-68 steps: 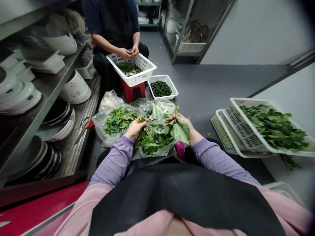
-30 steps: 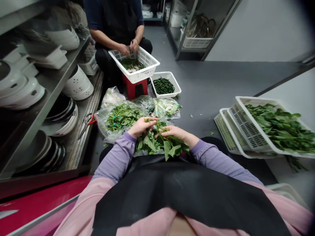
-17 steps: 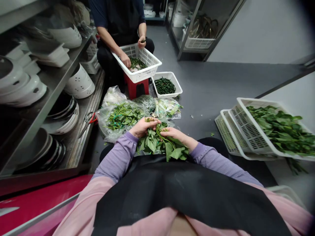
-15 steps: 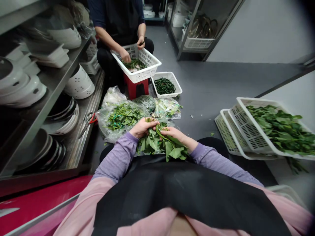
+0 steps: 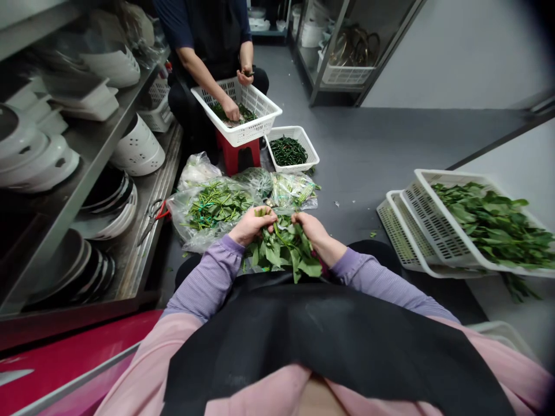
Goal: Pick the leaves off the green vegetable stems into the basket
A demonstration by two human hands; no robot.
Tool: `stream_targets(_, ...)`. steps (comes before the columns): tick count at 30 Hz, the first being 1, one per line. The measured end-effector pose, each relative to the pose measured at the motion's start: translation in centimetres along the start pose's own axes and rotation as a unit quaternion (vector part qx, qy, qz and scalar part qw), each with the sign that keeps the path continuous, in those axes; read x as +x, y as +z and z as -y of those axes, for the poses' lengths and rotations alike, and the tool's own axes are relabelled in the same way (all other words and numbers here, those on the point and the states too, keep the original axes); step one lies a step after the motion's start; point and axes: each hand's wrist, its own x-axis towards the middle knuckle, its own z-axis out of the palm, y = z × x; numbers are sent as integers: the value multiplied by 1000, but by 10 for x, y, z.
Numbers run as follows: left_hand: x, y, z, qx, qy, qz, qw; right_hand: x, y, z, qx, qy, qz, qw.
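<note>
Above my lap, my left hand is closed around the stems of a bunch of leafy greens. The broad leaves hang down below both hands. My right hand is closed at the right side of the bunch, its fingertips pinched at the leaves; some fingers are hidden. Just beyond my left hand lies an open clear plastic bag full of stemmed greens. Another bag of greens lies beyond my right hand.
A co-worker's hand reaches into a white basket on a red stool. Green chillies fill a smaller basket. Stacked baskets with leafy greens stand right. Scissors lie on the left shelf's edge.
My right hand has shifted right and turned, drawing away from my left hand along the leaves. My left hand stays on the stems. The co-worker's hand has moved deeper into the basket.
</note>
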Motion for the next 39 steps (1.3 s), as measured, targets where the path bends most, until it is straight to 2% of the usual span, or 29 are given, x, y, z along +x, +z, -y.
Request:
stream_targets(2, 0, -1, -3, -20, 1, -20, 1000, 1, -8, 0, 6, 24, -13, 1000)
stream_targets(5, 4, -3, -2, -61, -33, -35, 997, -4, -12, 2, -14, 22, 106, 994)
stream_targets(7, 7, -3, 0, -76, -52, -37, 995, -9, -9, 6, -56, -15, 185, 981)
stream_targets(8, 8, -3, 1, -79, -57, -39, 994, -11, -7, 7, -88, -48, 200, 975)
stream_targets(10, 10, -3, 3, -83, -55, -50, 994, -13, -2, 10, -157, -121, 183, 963)
stream_targets(12, 9, -2, 3, -84, -44, -55, 994, -13, 1, 11, -198, -175, 140, 954)
stream_targets(15, 7, 0, 2, -84, -28, -38, 995, -13, 2, 11, -191, -188, 108, 957)
stream_targets(18, 5, 3, 1, -69, -6, -42, 997, -11, 5, 4, -120, -127, 96, 980)
stream_targets(21, 2, 5, -2, -62, 21, -59, 996, -6, 7, -9, -23, -9, 55, 998)
stream_targets(23, 0, 4, -5, -70, 38, -48, 996, -2, 6, -18, 27, 65, 31, 997)
stream_targets(25, -1, 2, -6, -76, 43, -31, 996, -1, 5, -25, 64, 111, 41, 991)
stream_targets(28, 3, -2, -3, -81, 14, -25, 996, -4, 7, -27, 122, 124, 142, 974)
stream_targets(32, 11, -7, 5, -96, -7, -57, 994, -11, 9, -16, 227, 138, 277, 923)
stream_targets(36, 13, -11, 5, -94, -17, -72, 993, -14, 1, -10, 260, 162, 336, 891)
stream_targets(39, 12, -12, 2, -72, -20, -80, 994, -13, -5, -9, 219, 133, 350, 901)
